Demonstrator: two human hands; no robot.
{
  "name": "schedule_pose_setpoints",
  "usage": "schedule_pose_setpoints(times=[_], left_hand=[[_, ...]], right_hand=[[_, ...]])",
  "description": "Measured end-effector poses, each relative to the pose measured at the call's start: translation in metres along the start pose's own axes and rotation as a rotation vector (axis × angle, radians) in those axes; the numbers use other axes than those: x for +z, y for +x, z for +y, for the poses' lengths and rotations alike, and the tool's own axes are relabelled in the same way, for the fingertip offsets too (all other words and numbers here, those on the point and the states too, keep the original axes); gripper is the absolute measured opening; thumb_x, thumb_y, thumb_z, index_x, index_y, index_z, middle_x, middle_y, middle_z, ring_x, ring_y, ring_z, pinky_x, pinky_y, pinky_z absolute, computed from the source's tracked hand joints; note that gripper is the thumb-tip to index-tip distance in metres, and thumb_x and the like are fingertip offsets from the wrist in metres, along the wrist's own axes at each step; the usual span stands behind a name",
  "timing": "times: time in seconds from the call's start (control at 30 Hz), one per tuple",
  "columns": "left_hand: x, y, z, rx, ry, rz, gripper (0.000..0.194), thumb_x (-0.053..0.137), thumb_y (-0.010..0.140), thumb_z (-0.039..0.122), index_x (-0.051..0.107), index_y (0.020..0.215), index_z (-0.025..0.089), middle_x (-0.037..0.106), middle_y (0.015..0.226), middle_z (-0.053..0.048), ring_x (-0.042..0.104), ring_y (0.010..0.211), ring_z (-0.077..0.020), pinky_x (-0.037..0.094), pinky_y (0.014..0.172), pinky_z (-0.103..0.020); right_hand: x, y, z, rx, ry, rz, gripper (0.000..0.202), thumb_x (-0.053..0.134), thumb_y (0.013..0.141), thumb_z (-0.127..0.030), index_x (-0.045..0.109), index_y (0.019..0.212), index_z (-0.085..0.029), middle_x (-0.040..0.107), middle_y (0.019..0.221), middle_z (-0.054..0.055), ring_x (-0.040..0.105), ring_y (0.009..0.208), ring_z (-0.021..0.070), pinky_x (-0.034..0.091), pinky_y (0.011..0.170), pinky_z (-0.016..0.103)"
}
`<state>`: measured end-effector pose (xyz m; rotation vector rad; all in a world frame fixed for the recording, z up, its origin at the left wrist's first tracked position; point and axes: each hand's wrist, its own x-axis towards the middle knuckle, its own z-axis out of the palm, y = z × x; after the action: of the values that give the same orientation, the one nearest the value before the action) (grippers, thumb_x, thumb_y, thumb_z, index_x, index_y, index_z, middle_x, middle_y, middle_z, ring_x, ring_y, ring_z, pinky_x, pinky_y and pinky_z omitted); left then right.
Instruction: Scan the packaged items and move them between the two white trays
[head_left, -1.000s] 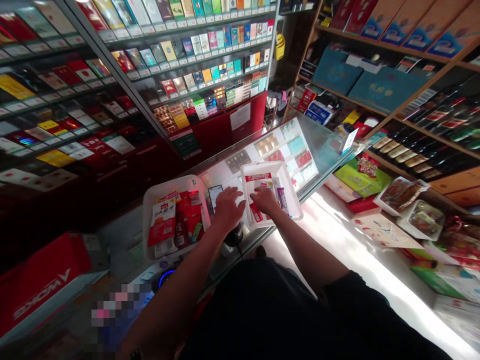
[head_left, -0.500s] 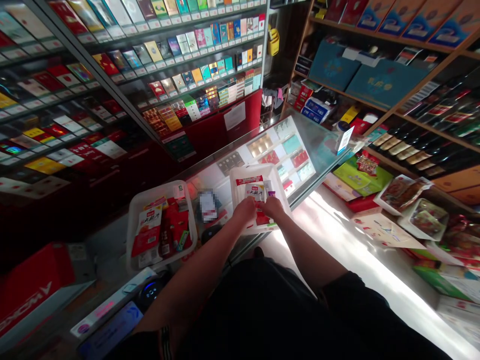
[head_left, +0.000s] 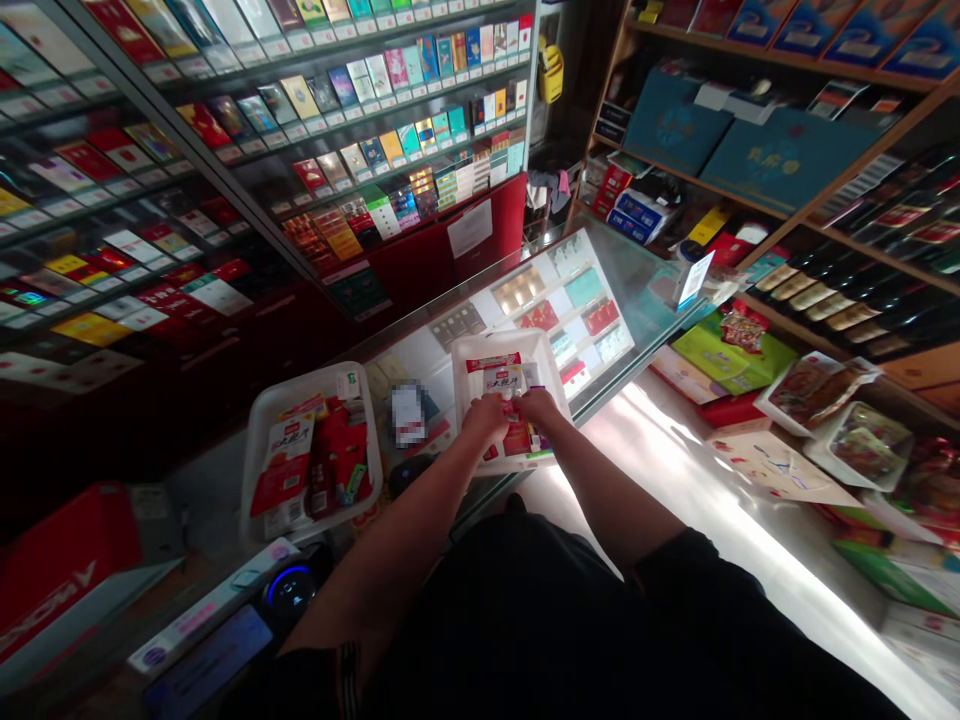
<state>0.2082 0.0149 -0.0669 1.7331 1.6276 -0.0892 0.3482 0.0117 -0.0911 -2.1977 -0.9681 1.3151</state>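
Observation:
Both hands are over a white plastic bin on the glass counter. Inside it lies a red-and-white snack packet with large dark lettering. My left hand is closed at the packet's lower left, and my right hand is closed close beside it at the right. The fingertips are partly hidden, but both seem to pinch the packet. More red packets and a purple wrapper show around and under my hands. To the left, a second white bin holds several red and white snack packets.
The glass counter runs away to the right, with goods under it. A phone-like item, blurred out, lies between the bins. Cigarette shelves rise behind. Cartons stand on the floor at right. A red box sits at lower left.
The view has shifted slightly, so the bins sit a little further left. The hands stay together at the packet, which now lies a bit flatter in the bin.

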Motion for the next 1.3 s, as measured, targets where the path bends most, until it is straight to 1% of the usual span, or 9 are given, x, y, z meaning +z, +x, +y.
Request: schedule_pose_setpoints(times=[0.1,0.27,0.43,0.53,0.77,0.87,1.03,1.17,1.3], left_hand=[[-0.007,-0.002,0.001,-0.095,-0.022,0.088,0.044,0.069,0.092,0.029,0.062,0.133,0.014,0.067,0.139,-0.028,0.07,0.123,-0.0372,0.054,0.091,-0.039],[-0.028,0.001,-0.008,-0.08,-0.323,0.253,0.04,0.079,0.084,0.026,0.069,0.121,0.016,0.079,0.118,-0.017,0.075,0.106,-0.0277,0.053,0.083,-0.031],[-0.054,-0.012,-0.013,0.026,-0.861,0.205,0.014,0.078,0.081,0.03,0.078,0.088,0.018,0.079,0.084,-0.006,0.073,0.077,-0.0198,0.053,0.071,-0.028],[-0.069,-0.031,-0.013,0.075,-0.995,0.203,0.016,0.081,0.076,0.033,0.08,0.084,0.019,0.077,0.077,-0.003,0.07,0.07,-0.0176,0.052,0.067,-0.027],[-0.095,-0.065,-0.025,0.149,-1.062,0.192,0.023,0.086,0.071,0.038,0.081,0.083,0.018,0.075,0.073,-0.002,0.065,0.066,-0.0154,0.05,0.063,-0.026],[-0.1,-0.073,-0.038,0.15,-1.007,0.205,0.028,0.085,0.072,0.044,0.081,0.084,0.019,0.073,0.07,-0.001,0.062,0.064,-0.0151,0.048,0.061,-0.026],[-0.106,-0.084,-0.07,0.177,-0.926,0.168,0.037,0.088,0.066,0.05,0.08,0.083,0.018,0.076,0.078,-0.003,0.066,0.072,-0.0173,0.049,0.066,-0.027],[-0.113,-0.088,-0.098,0.202,-0.829,0.204,0.035,0.083,0.073,0.05,0.081,0.088,0.019,0.078,0.083,-0.004,0.07,0.08,-0.0207,0.053,0.074,-0.031],[-0.125,-0.088,-0.126,0.358,-0.606,0.365,0.022,0.075,0.083,0.042,0.08,0.082,0.021,0.079,0.111,-0.008,0.072,0.103,-0.0253,0.056,0.095,-0.04]], right_hand=[[-0.006,-0.002,0.0,-0.019,0.153,-0.051,0.011,0.072,0.085,-0.027,0.075,0.087,-0.017,0.08,0.087,0.011,0.074,0.074,0.0243,0.057,0.065,0.032],[-0.023,-0.007,0.002,-0.113,0.494,-0.173,0.024,0.081,0.076,-0.042,0.071,0.081,-0.02,0.076,0.075,0.006,0.07,0.068,0.0215,0.056,0.064,0.033],[-0.033,-0.017,-0.003,-0.258,0.61,-0.176,0.039,0.087,0.066,-0.053,0.067,0.071,-0.021,0.062,0.059,-0.002,0.051,0.055,0.013,0.042,0.055,0.029],[-0.036,-0.029,-0.012,-0.323,0.619,-0.151,0.039,0.086,0.068,-0.055,0.066,0.07,-0.021,0.055,0.058,-0.005,0.043,0.053,0.0107,0.037,0.054,0.028],[-0.034,-0.063,-0.05,-0.462,0.58,-0.036,0.043,0.083,0.073,-0.059,0.062,0.067,-0.022,0.051,0.056,-0.004,0.041,0.055,0.0119,0.032,0.054,0.029],[-0.025,-0.068,-0.062,-0.484,0.634,-0.034,0.047,0.084,0.073,-0.061,0.059,0.064,-0.022,0.048,0.055,-0.005,0.037,0.055,0.0115,0.03,0.054,0.029],[-0.007,-0.07,-0.07,-0.554,0.73,-0.078,0.047,0.085,0.074,-0.061,0.061,0.065,-0.022,0.046,0.057,-0.005,0.036,0.056,0.0113,0.033,0.055,0.029],[0.007,-0.074,-0.075,-0.551,0.71,-0.129,0.041,0.084,0.074,-0.058,0.066,0.07,-0.022,0.058,0.065,-0.003,0.045,0.061,0.0121,0.04,0.062,0.029],[0.017,-0.073,-0.078,-0.543,0.694,-0.132,0.033,0.085,0.07,-0.051,0.073,0.078,-0.022,0.071,0.078,-0.001,0.056,0.07,0.0145,0.046,0.072,0.031]])
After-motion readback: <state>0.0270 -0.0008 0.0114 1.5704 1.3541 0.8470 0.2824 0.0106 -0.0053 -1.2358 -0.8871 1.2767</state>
